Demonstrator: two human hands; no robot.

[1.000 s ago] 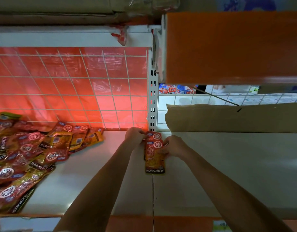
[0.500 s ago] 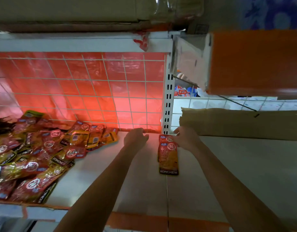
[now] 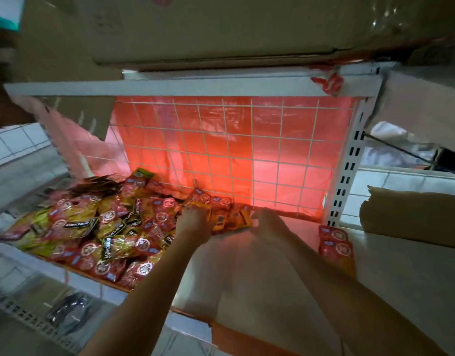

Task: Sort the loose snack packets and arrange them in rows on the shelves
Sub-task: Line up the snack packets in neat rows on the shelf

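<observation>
snack packets [image 3: 92, 227] lie in a loose, overlapping pile on the left part of the white shelf [image 3: 247, 278], red and yellow, several printed "konchew". the pile reaches back to the wire grid panel [image 3: 234, 150], which is backed by red plastic sheet. at the right edge of the pile, close to the grid, the left hand [image 3: 194, 220] rests on orange-yellow packets [image 3: 231, 218] with its fingers curled onto them; whether it pinches one cannot be told because of blur. just right of those packets, the right hand [image 3: 268, 222] touches their right edge, fingers bent; its grip cannot be told either. further right, well apart from the pile, two red packets [image 3: 335, 244] lie flat, overlapped in a row beside the slotted white upright [image 3: 345, 176]. a brown cardboard roll [image 3: 413, 217] lies at far right.
</observation>
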